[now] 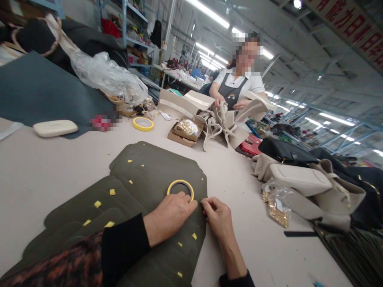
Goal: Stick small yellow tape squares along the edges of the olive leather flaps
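Note:
Dark olive panels [155, 167] lie overlapped on the table in front of me, dotted with small yellow tape pieces [97, 204]. My left hand [172, 215] is closed on the near side of a roll of yellow tape [192, 191], which rests over the upper panel. At that panel's right edge, my right hand [218, 217] is closed in a pinch, thumb against forefinger. A tiny yellowish bit shows at its fingertips, looking like a piece of tape; most of it is hidden. A small gap separates the two hands.
A second yellow tape roll [143, 124] and a cream case [55, 128] lie farther back. Behind a box of gold chain [187, 127], another person [236, 85] handles beige pieces [221, 123]. Bags [299, 177] and packed gold chain [278, 213] sit at right.

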The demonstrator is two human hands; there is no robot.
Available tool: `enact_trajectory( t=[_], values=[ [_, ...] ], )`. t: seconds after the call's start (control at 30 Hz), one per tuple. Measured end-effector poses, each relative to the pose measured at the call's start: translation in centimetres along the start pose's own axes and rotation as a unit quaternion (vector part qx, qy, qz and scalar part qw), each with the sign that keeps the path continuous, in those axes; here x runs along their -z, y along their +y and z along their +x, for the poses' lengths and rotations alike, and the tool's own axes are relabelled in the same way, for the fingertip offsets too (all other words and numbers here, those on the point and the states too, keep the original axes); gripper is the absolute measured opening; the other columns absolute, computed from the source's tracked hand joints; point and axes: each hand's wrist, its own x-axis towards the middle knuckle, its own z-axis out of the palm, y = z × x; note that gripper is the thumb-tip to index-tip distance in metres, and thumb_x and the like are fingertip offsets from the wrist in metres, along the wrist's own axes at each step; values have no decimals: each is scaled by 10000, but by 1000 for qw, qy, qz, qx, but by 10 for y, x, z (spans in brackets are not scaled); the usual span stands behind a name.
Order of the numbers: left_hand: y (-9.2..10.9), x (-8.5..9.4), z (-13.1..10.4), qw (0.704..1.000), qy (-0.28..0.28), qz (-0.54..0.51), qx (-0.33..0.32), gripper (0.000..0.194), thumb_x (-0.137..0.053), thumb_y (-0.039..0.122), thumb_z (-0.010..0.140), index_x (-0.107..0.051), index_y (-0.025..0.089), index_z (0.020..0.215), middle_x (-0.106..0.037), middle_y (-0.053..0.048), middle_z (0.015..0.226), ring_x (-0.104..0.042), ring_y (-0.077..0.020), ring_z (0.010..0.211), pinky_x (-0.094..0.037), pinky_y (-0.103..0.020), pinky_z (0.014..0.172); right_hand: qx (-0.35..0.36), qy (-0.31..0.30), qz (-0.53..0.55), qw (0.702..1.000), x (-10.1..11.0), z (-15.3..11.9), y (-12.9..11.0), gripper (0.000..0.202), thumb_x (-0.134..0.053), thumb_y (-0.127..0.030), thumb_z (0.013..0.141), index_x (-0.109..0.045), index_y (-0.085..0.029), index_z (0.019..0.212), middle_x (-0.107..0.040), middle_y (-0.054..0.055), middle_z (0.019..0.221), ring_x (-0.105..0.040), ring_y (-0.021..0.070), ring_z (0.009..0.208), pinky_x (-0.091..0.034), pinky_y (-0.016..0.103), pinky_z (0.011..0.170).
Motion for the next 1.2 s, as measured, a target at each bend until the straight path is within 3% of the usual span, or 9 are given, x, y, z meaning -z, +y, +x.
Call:
enact_trajectory(
  t=[0.13, 0.33, 0.47, 0.53, 0.63, 0.8, 1.0, 1.1, 1.2],
  values=[
    [1, -1, -1, 1000, -14, -14, 5, 182, -401, 90, 917, -564, 162, 953, -630, -78, 929, -591, -251, 860, -542, -400, 733, 60, 14, -67, 996, -4, 2, 0, 254, -541, -383, 809, -657, -186, 699, -664, 17, 647, -587, 168, 614, -437, 250, 607],
    [1, -13, -2, 999, 3, -38, 20, 222, -433, 47, 873, -587, 172, 972, -634, -80, 964, -586, -269, 905, -542, -454, 775, 92, 40, -96, 990, -12, 7, 4, 203, -501, -295, 809, -634, -201, 687, -677, 18, 644, -625, 173, 595, -443, 246, 586],
    [2, -16, -3, 998, -11, -49, 42, 285, -404, 33, 865, -606, 177, 1007, -629, -90, 1019, -571, -269, 962, -522, -465, 824, 89, 87, -73, 990, -15, 7, 15, 251, -578, -291, 786, -623, -176, 1004, -607, -39, 513, -591, 167, 478, -431, 229, 492],
    [1, -17, -3, 997, -16, -51, 48, 313, -408, 26, 848, -607, 175, 1039, -626, -99, 1039, -564, -264, 980, -507, -459, 851, 101, 95, -54, 989, -17, 6, 23, 218, -584, -313, 811, -603, -187, 988, -594, -48, 504, -573, 155, 441, -424, 217, 459],
    [-1, -21, -1, 998, -26, -44, 49, 337, -424, 18, 811, -606, 163, 1055, -625, -118, 1048, -559, -273, 995, -494, -465, 863, 192, 108, -63, 973, -20, 7, 39, 187, -528, -341, 878, -612, -212, 773, -641, -3, 593, -607, 147, 498, -460, 208, 507],
    [-4, -22, 7, 995, -83, -16, 44, 307, -407, 71, 839, -602, 140, 1065, -632, -147, 1036, -565, -308, 992, -499, -473, 815, 347, 131, -165, 914, -26, 20, 58, 226, -519, -300, 899, -673, -226, 749, -682, 13, 630, -660, 147, 551, -491, 192, 542],
    [-5, -16, 3, 998, -43, -20, 32, 267, -459, 82, 810, -603, 149, 1024, -636, -135, 1016, -561, -288, 986, -480, -445, 842, 227, 187, -138, 946, -36, 20, 54, 361, -472, -441, 905, -669, -231, 688, -698, 54, 634, -673, 209, 570, -505, 266, 573],
    [-4, -9, -1, 998, -49, -37, 29, 253, -486, 82, 787, -597, 169, 997, -639, -116, 1014, -574, -289, 954, -489, -462, 832, 157, 158, -118, 968, -32, 15, 43, 291, -538, -416, 851, -679, -235, 672, -704, 46, 633, -665, 227, 572, -489, 283, 576],
    [-3, 1, -5, 998, -6, -56, 25, 249, -404, 58, 829, -577, 182, 959, -634, -93, 993, -582, -254, 903, -500, -410, 797, 98, 96, -96, 986, -20, 6, 24, 271, -550, -374, 832, -698, -222, 662, -709, 37, 645, -658, 219, 601, -471, 278, 591]
  ],
)
